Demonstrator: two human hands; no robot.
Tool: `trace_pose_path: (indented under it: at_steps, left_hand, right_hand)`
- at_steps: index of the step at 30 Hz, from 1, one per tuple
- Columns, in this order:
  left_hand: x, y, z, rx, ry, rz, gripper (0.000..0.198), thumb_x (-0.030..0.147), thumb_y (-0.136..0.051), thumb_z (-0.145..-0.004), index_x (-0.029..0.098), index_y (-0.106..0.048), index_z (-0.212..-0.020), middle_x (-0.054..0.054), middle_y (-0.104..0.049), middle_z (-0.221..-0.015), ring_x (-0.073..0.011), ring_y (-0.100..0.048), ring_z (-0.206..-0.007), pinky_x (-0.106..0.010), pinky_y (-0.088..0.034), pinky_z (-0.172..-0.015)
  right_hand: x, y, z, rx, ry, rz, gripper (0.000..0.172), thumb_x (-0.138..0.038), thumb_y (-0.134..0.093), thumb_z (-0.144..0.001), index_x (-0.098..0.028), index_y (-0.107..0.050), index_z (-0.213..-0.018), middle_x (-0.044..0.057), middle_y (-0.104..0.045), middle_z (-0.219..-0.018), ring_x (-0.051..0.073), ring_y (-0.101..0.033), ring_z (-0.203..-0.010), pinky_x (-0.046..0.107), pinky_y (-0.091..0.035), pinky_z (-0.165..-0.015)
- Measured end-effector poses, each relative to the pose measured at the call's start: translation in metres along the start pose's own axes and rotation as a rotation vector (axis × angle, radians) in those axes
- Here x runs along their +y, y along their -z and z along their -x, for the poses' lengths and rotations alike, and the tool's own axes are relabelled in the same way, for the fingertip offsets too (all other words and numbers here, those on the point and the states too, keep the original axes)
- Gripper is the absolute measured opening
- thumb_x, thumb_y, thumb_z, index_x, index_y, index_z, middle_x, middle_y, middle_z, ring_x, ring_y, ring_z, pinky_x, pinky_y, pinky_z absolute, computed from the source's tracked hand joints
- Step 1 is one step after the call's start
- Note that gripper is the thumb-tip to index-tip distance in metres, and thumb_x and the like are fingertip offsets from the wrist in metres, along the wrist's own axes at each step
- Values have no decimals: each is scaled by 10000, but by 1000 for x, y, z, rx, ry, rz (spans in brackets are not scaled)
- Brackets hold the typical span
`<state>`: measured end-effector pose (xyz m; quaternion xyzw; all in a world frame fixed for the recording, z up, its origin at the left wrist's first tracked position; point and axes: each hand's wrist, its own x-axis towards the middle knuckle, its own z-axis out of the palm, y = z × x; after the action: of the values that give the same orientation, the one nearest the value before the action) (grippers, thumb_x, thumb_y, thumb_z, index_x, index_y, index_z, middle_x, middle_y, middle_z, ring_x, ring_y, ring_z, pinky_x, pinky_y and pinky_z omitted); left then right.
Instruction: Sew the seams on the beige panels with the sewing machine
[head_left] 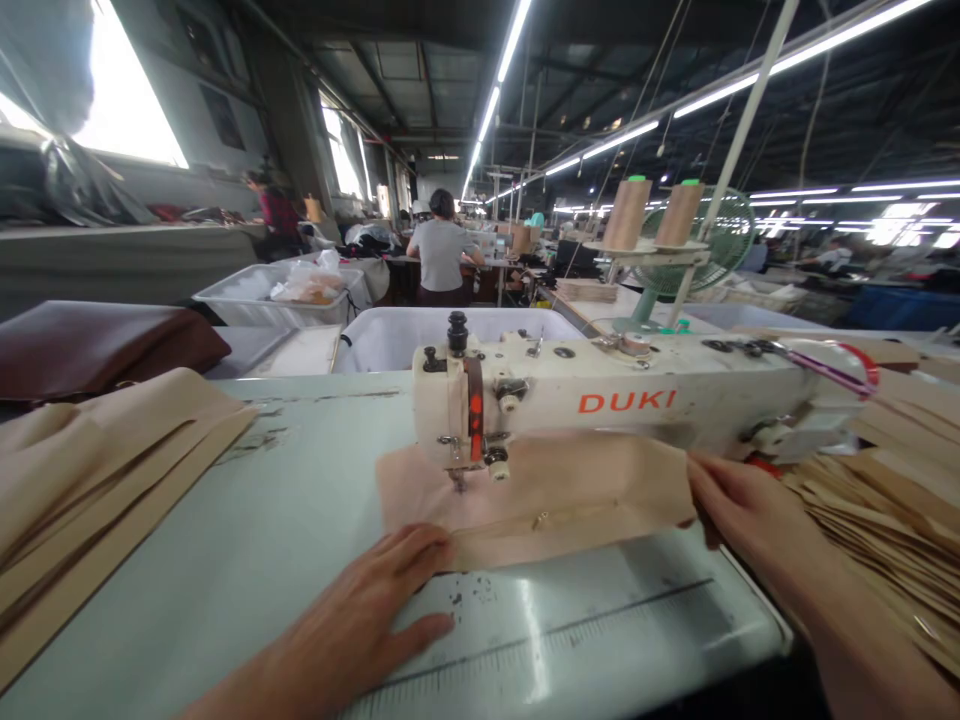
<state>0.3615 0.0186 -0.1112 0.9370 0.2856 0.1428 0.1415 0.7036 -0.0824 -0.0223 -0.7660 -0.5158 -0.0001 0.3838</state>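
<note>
Apparently sewing: pinching beige material (585, 485) with right hand (750, 505), resting left hand (367, 600) unclenched at its edge; next, probably guide evenly beneath sewing machine (540, 395).

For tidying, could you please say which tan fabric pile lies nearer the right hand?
The rightmost tan fabric pile, beside the right hand; the leftmost pile lies farther.
</note>
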Motion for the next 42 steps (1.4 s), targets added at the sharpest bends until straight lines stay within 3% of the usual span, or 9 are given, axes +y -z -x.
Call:
trace_pose_path:
  at_steps: [3, 6, 14, 21, 24, 27, 30, 35, 42]
  left_hand:
    - [1, -4, 3, 20, 3, -58, 502, 452, -585, -935, 319, -495, -1410, -43, -514, -1439, -270, -510, -1301, -372, -452, -1087]
    - [0, -6, 8, -8, 23, -96, 512, 460, -537, -956, 320, -451, -1442, -49, -471, -1480, -274, -479, -1333, -415, -435, -1103]
    - [-11, -9, 0, -14, 53, -117, 621, 528, -522, -951, 289, -369, -1504, -75, -372, -1553, -327, -403, -1388, -518, -366, -1130]
    - [-19, -12, -8, -54, 86, -111, 701, 594, -498, -938, 298, -286, -1537, -66, -319, -1576, -340, -352, -1412, -543, -335, -1136]
    - [-17, -16, -12, -44, 101, -121, 689, 591, -479, -946, 292, -288, -1536, -68, -288, -1592, -336, -325, -1428, -549, -309, -1148]
    - [-13, -14, -15, -31, 112, -123, 693, 586, -474, -950, 276, -282, -1539, -72, -253, -1607, -327, -304, -1439, -520, -305, -1161]
    - [-12, -11, -15, -55, 101, -125, 697, 594, -463, -954, 261, -285, -1540, -74, -257, -1605, -334, -278, -1449, -518, -296, -1167]
    - [-12, -9, -16, -63, 87, -152, 723, 612, -452, -955, 281, -221, -1555, -45, -219, -1615, -339, -207, -1469, -543, -257, -1180]
    - [-11, -10, -17, -35, 30, -168, 737, 588, -457, -970, 282, -146, -1564, -21, -173, -1620, -273, -215, -1473, -487, -138, -1226]
  right_hand:
    - [-12, -26, 50, 154, 240, 27, 317, -411, -427, -982, -212, -667, -1036, 91, -714, -874, 230, -696, -765, 348, -581, -673]
    - [-26, -84, 75, -253, 592, 81, 438, -394, -425, -989, -226, -532, -1380, 86, -534, -1423, 283, -485, -1326, 484, -431, -1085]
    - [-10, -141, 18, -581, 559, 232, 510, -407, -291, -1040, -227, -358, -1513, 33, -326, -1562, 257, -252, -1467, 567, -182, -1193]
    - [-34, -65, -6, -549, 624, 330, 312, -281, -536, -958, -204, -664, -1232, 97, -643, -1275, 284, -600, -1159, 452, -477, -978]
    - [-81, 0, -41, -248, 708, 256, 336, -347, -435, -1019, -218, -745, -1000, 53, -713, -1000, 169, -667, -772, 320, -531, -746]
    - [-125, 34, -102, 162, 860, 326, 370, -436, -556, -963, -194, -661, -1223, 68, -566, -1362, 188, -666, -895, 395, -494, -882]
    - [-142, 30, -162, -96, 906, 455, 419, -490, -547, -952, -108, -696, -1037, 80, -635, -1232, 179, -658, -937, 368, -473, -894]
    - [-116, 23, -182, -13, 796, 519, 649, -564, -284, -886, -42, -555, -610, 66, -656, -1038, 76, -602, -883, 238, -374, -675]
    - [-27, 97, -194, 9, 526, 181, 713, -607, -232, -977, -89, -699, -827, 167, -660, -1148, 134, -644, -921, 293, -439, -648]
